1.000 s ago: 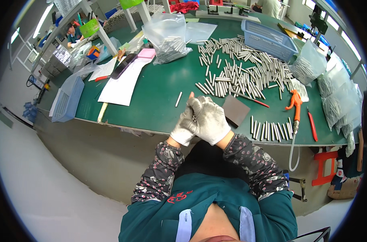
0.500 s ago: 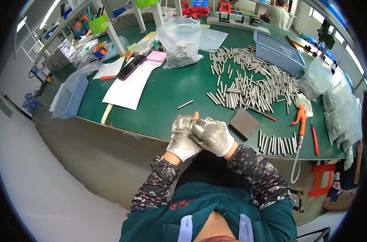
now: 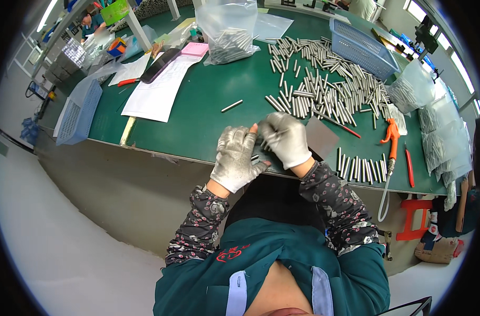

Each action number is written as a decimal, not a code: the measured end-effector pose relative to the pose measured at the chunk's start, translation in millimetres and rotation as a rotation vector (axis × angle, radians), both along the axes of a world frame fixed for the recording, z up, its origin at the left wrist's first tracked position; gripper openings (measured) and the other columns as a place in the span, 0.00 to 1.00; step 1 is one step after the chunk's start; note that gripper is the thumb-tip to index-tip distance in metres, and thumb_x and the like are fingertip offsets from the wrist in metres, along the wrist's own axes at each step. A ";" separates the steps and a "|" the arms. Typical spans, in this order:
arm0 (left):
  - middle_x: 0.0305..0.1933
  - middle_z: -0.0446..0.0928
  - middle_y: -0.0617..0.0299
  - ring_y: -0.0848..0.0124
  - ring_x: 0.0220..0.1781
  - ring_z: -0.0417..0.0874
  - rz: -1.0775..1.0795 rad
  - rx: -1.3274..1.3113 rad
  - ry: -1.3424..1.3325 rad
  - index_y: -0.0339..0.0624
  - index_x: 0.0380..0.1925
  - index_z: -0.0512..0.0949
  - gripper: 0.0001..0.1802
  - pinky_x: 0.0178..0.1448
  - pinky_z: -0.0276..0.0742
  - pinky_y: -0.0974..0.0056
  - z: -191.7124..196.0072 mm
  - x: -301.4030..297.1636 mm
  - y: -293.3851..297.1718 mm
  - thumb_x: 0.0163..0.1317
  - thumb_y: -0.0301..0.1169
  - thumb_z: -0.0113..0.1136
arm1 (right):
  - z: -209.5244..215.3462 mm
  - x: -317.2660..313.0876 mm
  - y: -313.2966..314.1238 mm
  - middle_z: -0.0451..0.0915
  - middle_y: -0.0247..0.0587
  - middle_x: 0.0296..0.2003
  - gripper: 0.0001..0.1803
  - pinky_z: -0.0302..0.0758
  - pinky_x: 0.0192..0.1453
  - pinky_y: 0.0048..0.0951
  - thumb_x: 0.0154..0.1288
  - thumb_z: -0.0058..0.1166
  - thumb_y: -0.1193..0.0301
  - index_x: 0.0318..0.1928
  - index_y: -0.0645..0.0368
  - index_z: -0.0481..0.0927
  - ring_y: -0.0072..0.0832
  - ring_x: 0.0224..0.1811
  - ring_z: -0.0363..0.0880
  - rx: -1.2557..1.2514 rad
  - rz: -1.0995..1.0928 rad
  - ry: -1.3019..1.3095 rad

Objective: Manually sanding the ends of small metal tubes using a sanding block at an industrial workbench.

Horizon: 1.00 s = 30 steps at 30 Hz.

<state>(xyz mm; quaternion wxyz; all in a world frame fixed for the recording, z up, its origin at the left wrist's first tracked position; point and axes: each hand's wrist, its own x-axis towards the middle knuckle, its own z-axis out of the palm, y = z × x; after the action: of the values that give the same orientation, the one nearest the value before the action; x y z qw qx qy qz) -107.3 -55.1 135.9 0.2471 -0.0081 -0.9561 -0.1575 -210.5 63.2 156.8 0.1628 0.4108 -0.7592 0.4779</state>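
Fingertips of the right hand (image 3: 285,138) are pinched down together, closed on what looks like a slim metal rod (image 3: 255,157) at the near table edge, though most of it is hidden under the gloves. Left hand (image 3: 236,158) sits just beside it, touching, fingers curled half closed and thumb raised; whether it grips the same rod I cannot tell. Both wear white work gloves.

Judging from this, the careful way is to keep both hands low over the green table (image 3: 198,105), so a slipped piece lands on the mat and not on the floor just behind the wrists.

Just beyond the right fingertips lies a flat grey square pad (image 3: 322,137). Further out from it spreads the big heap of loose metal rods (image 3: 324,89), and to the right of the hand a neat row of rods (image 3: 361,168) lies near the edge. One stray rod (image 3: 231,106) lies ahead of the left fingers. An orange air gun (image 3: 392,134) and red-handled tool (image 3: 409,167) lie further right. Far off are the clear bag of rods (image 3: 229,31), the blue basket (image 3: 362,48) and paper sheets (image 3: 155,89).
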 end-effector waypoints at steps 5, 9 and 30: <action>0.41 0.73 0.59 0.58 0.47 0.72 0.034 0.097 -0.046 0.43 0.44 0.74 0.25 0.53 0.67 0.54 15.1 12.8 -7.4 0.45 0.37 0.68 | 20.9 5.0 3.3 0.75 0.34 0.18 0.12 0.66 0.27 0.21 0.60 0.54 0.65 0.30 0.63 0.79 0.16 0.21 0.66 -0.167 -0.108 -0.672; 0.31 0.74 0.63 0.61 0.39 0.74 0.021 -0.023 -0.147 0.44 0.32 0.76 0.10 0.46 0.69 0.54 19.5 5.8 -10.8 0.50 0.32 0.65 | 17.8 12.9 8.4 0.75 0.33 0.20 0.10 0.67 0.29 0.24 0.59 0.55 0.67 0.29 0.63 0.78 0.20 0.22 0.68 -0.180 -0.033 -0.782; 0.40 0.76 0.53 0.53 0.44 0.76 -0.212 0.605 0.075 0.37 0.37 0.73 0.15 0.50 0.73 0.57 -17.3 -11.4 -22.5 0.46 0.22 0.60 | 8.4 19.8 6.6 0.75 0.40 0.26 0.12 0.73 0.28 0.36 0.57 0.55 0.65 0.38 0.58 0.75 0.37 0.29 0.76 0.480 0.014 0.417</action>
<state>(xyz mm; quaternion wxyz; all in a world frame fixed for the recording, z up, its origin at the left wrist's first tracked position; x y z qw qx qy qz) -118.7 -77.5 118.6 0.2556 -0.0398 -0.8499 -0.4590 -190.8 69.8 165.1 0.2098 0.5319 -0.7977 0.1918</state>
